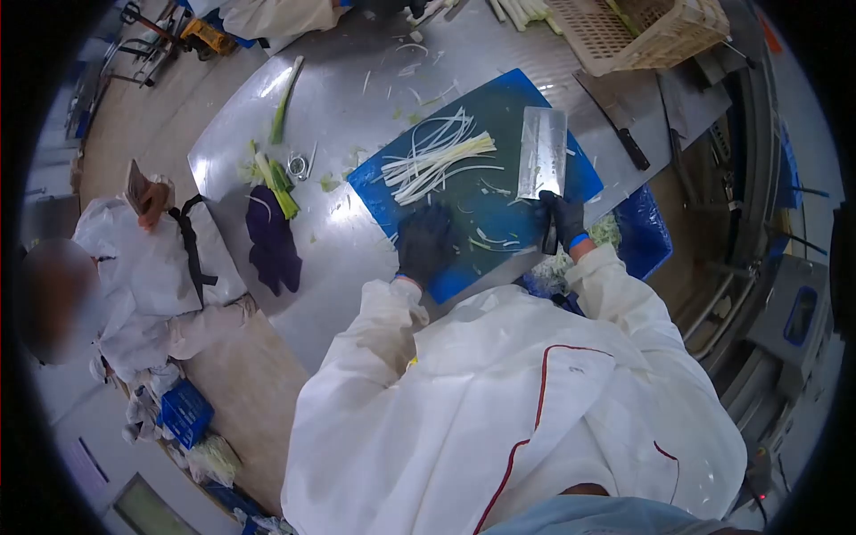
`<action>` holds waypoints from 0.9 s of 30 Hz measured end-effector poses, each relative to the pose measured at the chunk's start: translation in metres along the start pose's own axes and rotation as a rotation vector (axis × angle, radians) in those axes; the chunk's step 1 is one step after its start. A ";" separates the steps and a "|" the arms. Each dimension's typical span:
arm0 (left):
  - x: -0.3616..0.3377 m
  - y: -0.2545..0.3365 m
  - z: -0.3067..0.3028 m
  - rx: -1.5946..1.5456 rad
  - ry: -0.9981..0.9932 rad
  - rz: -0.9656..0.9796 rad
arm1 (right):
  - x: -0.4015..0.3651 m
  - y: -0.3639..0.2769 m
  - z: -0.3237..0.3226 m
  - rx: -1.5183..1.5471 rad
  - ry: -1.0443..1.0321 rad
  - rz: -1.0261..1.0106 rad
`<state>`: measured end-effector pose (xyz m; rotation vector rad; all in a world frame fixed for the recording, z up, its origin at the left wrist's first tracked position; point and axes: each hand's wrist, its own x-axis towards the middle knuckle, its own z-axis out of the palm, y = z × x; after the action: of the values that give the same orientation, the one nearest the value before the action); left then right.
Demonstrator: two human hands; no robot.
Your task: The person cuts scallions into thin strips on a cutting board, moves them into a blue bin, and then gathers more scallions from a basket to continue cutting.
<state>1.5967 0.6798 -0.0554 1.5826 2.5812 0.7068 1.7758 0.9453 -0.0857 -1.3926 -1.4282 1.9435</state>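
My right hand (563,219), in a black glove, is wrapped around the dark handle of a cleaver (542,152). The cleaver's broad blade lies over the right side of a blue cutting board (374,189). My left hand (426,242), also black-gloved, rests with its fingers out on the near left part of the board, with no object visible in it. Just beyond its fingers lies a bundle of long, thin white leek strips (446,165). Small leek scraps (489,241) are scattered on the board between my hands.
On the metal table (343,98) are leek stalks (275,185), a dark purple glove or cloth (273,239) and a metal ring (298,165). A second knife (615,120) lies right, below a beige crate (624,40). A blue bin (644,234) stands nearby. Another person (147,259) is at left.
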 end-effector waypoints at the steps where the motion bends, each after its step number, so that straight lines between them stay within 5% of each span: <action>1: 0.015 0.008 -0.014 0.049 0.010 0.061 | 0.010 0.006 -0.003 -0.076 -0.006 -0.068; 3: 0.046 0.027 -0.047 0.137 0.011 0.178 | 0.030 0.038 -0.019 -0.233 -0.011 -0.181; 6: 0.132 0.002 -0.023 0.029 0.300 0.081 | 0.009 0.011 -0.007 -0.006 -0.035 -0.019; 10: 0.187 -0.046 0.027 -0.049 -0.054 -0.110 | -0.008 -0.012 0.003 0.043 -0.033 0.059; 11: 0.174 -0.039 0.027 0.123 -0.007 0.070 | -0.010 -0.014 0.002 0.068 -0.062 0.064; 20: 0.074 0.020 0.069 0.141 0.165 0.002 | -0.002 -0.013 0.005 -0.152 -0.013 -0.028; 24: 0.081 0.023 0.051 0.084 0.039 -0.053 | -0.023 -0.062 0.015 -0.605 0.047 -0.132; 27: 0.077 0.026 0.019 0.032 0.076 -0.092 | -0.050 -0.071 0.019 -0.886 0.094 -0.410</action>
<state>1.5861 0.7620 -0.0464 1.4613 2.7125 0.7355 1.7644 0.9287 0.0011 -1.3007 -2.4351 0.9846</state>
